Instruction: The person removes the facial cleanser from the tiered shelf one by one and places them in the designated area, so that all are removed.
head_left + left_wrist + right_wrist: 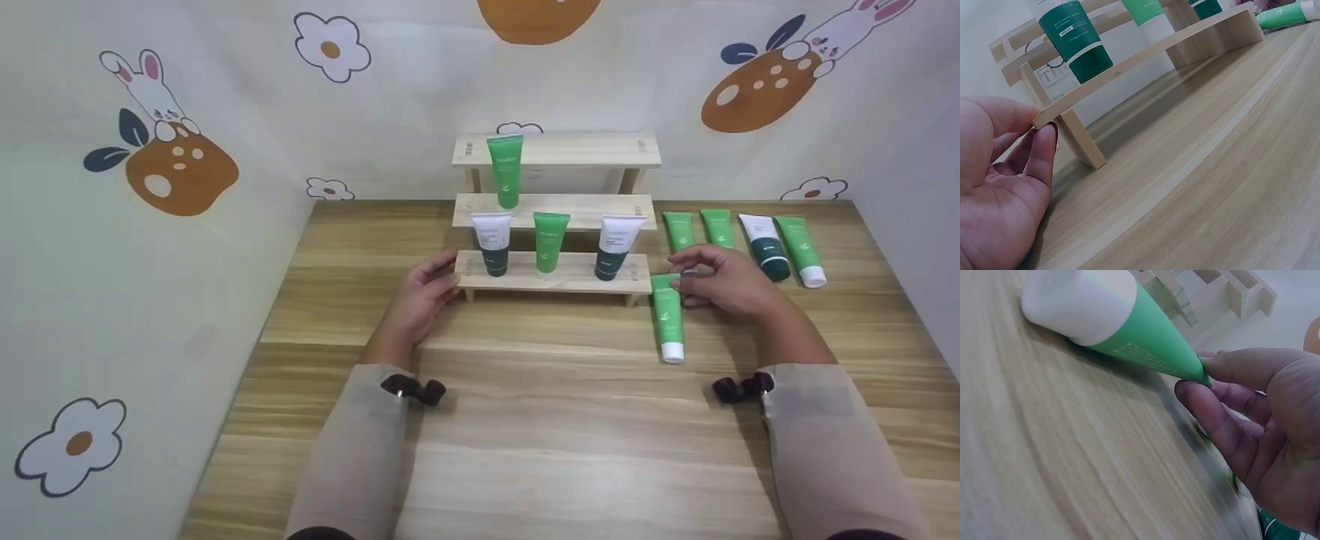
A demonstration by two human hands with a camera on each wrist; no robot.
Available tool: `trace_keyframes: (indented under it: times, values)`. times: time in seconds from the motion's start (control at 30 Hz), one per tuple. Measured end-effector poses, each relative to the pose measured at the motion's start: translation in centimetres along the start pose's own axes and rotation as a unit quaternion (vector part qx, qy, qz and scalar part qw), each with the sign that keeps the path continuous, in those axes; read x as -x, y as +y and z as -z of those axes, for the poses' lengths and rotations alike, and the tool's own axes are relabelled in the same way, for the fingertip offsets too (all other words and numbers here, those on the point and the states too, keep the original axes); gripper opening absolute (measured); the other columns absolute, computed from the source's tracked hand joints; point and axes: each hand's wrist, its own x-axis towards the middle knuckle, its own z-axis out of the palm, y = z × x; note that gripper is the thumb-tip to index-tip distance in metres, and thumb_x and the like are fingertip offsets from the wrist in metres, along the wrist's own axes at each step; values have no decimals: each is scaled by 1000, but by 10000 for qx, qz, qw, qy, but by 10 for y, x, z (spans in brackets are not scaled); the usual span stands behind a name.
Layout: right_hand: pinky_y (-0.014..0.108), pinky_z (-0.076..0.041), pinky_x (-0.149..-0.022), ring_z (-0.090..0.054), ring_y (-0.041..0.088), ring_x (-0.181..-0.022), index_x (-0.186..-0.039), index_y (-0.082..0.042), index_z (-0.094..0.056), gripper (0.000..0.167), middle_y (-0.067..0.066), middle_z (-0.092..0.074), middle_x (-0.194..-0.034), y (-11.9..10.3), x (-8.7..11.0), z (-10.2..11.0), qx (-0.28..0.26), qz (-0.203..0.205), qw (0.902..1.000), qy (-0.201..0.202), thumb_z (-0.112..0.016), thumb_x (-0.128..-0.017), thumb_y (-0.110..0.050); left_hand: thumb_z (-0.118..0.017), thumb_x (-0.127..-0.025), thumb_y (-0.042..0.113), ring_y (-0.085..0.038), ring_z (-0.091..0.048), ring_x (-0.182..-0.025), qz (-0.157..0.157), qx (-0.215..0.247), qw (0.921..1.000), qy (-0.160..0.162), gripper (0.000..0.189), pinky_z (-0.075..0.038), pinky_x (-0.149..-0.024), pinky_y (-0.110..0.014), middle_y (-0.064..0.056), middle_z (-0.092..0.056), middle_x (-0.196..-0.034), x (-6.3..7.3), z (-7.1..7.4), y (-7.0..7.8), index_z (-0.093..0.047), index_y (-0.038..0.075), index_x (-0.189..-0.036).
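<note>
A three-tier wooden stand (555, 283) is at the back middle of the table. The left hand (426, 298) pinches the left end of its lowest board (1123, 67) between thumb and fingers. Beside the stand's right end, the right hand (724, 281) pinches the flat crimped end of a green tube (667, 319), whose white cap points toward the person. On the lowest tier a green tube (551, 241) stands between a white and dark-green tube (495, 246) and another white and dark-green tube (617, 247). A green tube (506, 171) stands on the middle tier.
Behind and right of the right hand lie a green tube (678, 229), a second green tube (716, 227), a white and dark-green tube (766, 247) and a green tube with a white cap (801, 251). Patterned walls (247, 97) border the wooden table (525, 450).
</note>
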Motion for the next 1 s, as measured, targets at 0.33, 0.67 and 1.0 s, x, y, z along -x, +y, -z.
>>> trace_keyframes:
  times: [0.33, 0.67, 1.0]
  values:
    - [36, -68, -82, -78, 14, -95, -144, -10, -61, 48, 7, -63, -125, -3, 1, 3, 147, -63, 9998, -149, -77, -98, -14, -60, -102, -6, -13, -64, -113, 99, -19, 9999, 35, 55, -58, -91, -21, -12, -49, -164, 0, 0, 1, -50, 2, -156]
    - [36, -68, -74, -78, 16, -86, -141, -6, -62, 44, -4, -69, -113, -9, 2, 4, -411, 146, 9990, 14, -75, -100, -11, -61, -101, -6, -14, -64, -115, 124, 23, 9999, 30, 56, -58, -92, -22, -12, -49, -163, 1, 1, 2, -51, 3, -156]
    - [28, -67, -71, -80, 15, -83, -128, -5, -67, 34, -1, -73, -108, -33, 12, -5, -1867, 927, 9768, 483, -78, -96, -4, -58, -103, -7, -12, -61, -113, -25, 26, 10000, -81, 55, -57, -89, -20, -16, -49, -160, 0, 0, -1, -47, -1, -157]
